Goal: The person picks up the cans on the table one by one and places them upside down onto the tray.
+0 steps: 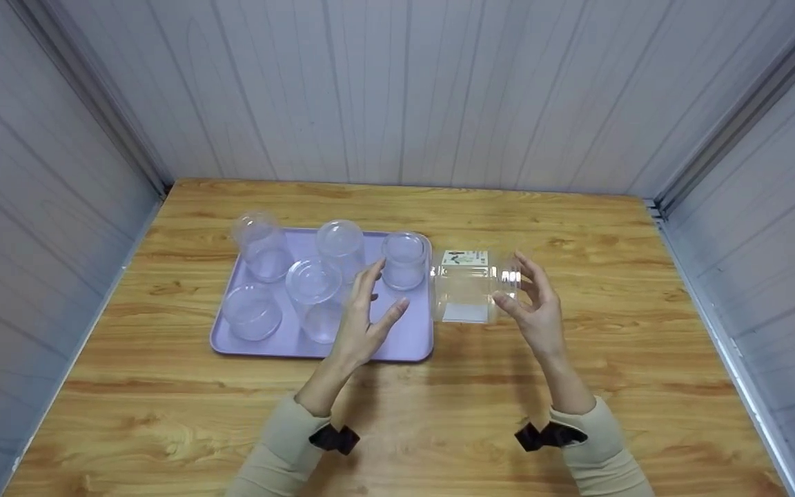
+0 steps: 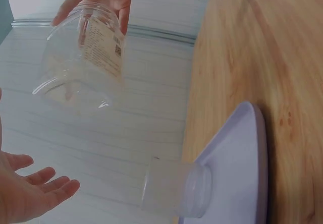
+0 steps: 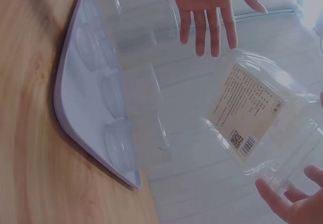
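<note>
My right hand [image 1: 540, 316] grips a clear plastic jar [image 1: 465, 290] by one end, thumb on the near side and fingers on the far side. The jar is tipped on its side above the table, just past the tray's right edge. A printed label [image 3: 247, 110] with a QR code and barcode shows on its wall. My left hand [image 1: 361, 326] is held above the purple tray [image 1: 408, 351] with fingers spread, apart from the jar and holding nothing. Several clear plastic containers stand on the tray, one [image 1: 404, 266] just beyond the left fingertips.
The tray lies on a wood-grain table [image 1: 611, 331], left of the jar. At its far left corner a tall clear container [image 1: 263, 248] reaches past the rim in this view; a low one [image 1: 252, 314] stands at the near left. Pale panel walls [image 1: 397, 96] enclose the table's back and sides.
</note>
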`<state>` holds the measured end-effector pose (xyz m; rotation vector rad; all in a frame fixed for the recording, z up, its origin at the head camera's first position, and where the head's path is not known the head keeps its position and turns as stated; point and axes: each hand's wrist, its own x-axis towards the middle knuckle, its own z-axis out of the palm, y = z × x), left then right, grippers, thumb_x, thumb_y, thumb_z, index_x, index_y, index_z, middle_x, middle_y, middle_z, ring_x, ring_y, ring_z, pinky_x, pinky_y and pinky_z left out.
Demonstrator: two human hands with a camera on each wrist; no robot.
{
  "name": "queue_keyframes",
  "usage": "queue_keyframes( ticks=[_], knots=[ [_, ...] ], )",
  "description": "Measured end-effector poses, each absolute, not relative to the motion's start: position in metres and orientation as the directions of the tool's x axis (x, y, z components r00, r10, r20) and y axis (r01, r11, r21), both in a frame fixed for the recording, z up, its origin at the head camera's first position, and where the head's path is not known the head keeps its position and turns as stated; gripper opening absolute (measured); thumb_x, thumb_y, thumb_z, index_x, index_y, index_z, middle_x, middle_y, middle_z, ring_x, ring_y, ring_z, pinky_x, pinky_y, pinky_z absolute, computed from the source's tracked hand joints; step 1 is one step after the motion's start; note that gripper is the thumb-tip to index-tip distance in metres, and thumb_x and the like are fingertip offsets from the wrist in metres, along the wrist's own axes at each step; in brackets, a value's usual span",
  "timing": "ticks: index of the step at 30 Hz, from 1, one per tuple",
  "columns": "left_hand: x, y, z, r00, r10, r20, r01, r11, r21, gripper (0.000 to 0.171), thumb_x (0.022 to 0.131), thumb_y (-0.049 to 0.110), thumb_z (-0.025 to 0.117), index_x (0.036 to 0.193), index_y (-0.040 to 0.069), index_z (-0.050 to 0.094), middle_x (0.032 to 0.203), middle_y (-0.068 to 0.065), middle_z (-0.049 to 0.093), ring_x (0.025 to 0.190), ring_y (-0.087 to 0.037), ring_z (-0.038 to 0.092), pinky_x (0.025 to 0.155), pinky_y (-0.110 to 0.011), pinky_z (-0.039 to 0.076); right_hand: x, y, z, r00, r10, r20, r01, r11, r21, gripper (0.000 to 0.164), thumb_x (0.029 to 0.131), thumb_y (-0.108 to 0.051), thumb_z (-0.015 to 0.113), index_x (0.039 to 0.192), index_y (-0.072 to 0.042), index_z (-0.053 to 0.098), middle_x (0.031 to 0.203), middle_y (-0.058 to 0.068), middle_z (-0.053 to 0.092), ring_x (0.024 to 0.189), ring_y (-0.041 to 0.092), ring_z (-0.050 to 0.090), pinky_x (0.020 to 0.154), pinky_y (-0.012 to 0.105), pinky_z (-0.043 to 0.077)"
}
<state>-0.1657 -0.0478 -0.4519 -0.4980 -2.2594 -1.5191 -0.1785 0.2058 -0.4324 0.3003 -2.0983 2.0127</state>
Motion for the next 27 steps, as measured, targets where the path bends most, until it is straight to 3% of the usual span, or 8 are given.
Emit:
queue_keyframes(
  ticks=[7,12,16,19,23,27],
  knots=[
    [-0.163,-0.042,-0.458,-0.891,0.131,0.436,0.455,0.292,0.842,0.066,0.083,0.026,0.056,0.139,0.009,0.025,0.133,-0.014,0.033,0.118,-0.023,0.035,0.086,-0.044,0.04,-0.172,0.2,-0.437,-0.966,-0.033,0.255,-0.253,-0.064,-0.965,0.063,0.077,0.003,0.061,0.133,0.0,0.034,0.122,0.016,0.041,0.104,0.026,0.044,0.087,0.031,0.04],
    [-0.155,-0.037,-0.447,-0.906,0.143,0.399,0.423,0.23,0.877,0.067,0.081,0.016,0.054,0.139,0.001,0.022,0.134,-0.019,0.032,0.117,-0.031,0.036,0.086,-0.045,0.039,-0.169,0.195,-0.44,-0.971,-0.051,0.232,-0.225,-0.107,-0.968,0.063,0.078,-0.003,0.063,0.134,-0.003,0.034,0.121,0.014,0.043,0.103,0.026,0.045,0.086,0.032,0.042],
    [-0.156,-0.033,-0.454,-0.911,0.144,0.387,0.409,0.195,0.891,0.07,0.083,0.025,0.054,0.14,0.003,0.02,0.134,-0.017,0.032,0.116,-0.03,0.037,0.085,-0.046,0.039,-0.168,0.19,-0.445,-0.971,-0.063,0.229,-0.22,-0.128,-0.967,0.063,0.078,-0.006,0.064,0.133,-0.003,0.035,0.121,0.014,0.044,0.103,0.026,0.047,0.087,0.033,0.042],
    [-0.154,-0.029,-0.453,-0.919,0.139,0.369,0.389,0.167,0.906,0.071,0.084,0.024,0.054,0.14,0.002,0.018,0.133,-0.018,0.032,0.115,-0.032,0.038,0.084,-0.049,0.039,-0.167,0.187,-0.448,-0.969,-0.071,0.235,-0.223,-0.144,-0.964,0.064,0.078,-0.009,0.066,0.133,-0.002,0.034,0.122,0.016,0.044,0.104,0.026,0.047,0.087,0.032,0.042],
    [-0.144,-0.026,-0.435,-0.932,0.137,0.334,0.35,0.11,0.93,0.069,0.081,0.01,0.053,0.138,-0.005,0.017,0.13,-0.026,0.031,0.113,-0.041,0.037,0.084,-0.054,0.037,-0.168,0.184,-0.452,-0.969,-0.075,0.237,-0.222,-0.165,-0.961,0.066,0.077,-0.012,0.068,0.133,0.0,0.034,0.122,0.016,0.044,0.104,0.026,0.047,0.088,0.031,0.041],
    [-0.144,-0.025,-0.436,-0.939,0.138,0.315,0.329,0.088,0.94,0.07,0.082,0.011,0.052,0.139,-0.004,0.015,0.131,-0.026,0.029,0.114,-0.04,0.037,0.085,-0.052,0.038,-0.169,0.182,-0.455,-0.969,-0.077,0.234,-0.218,-0.176,-0.96,0.068,0.077,-0.013,0.069,0.132,0.002,0.034,0.123,0.015,0.044,0.105,0.024,0.047,0.088,0.03,0.041]
  ],
)
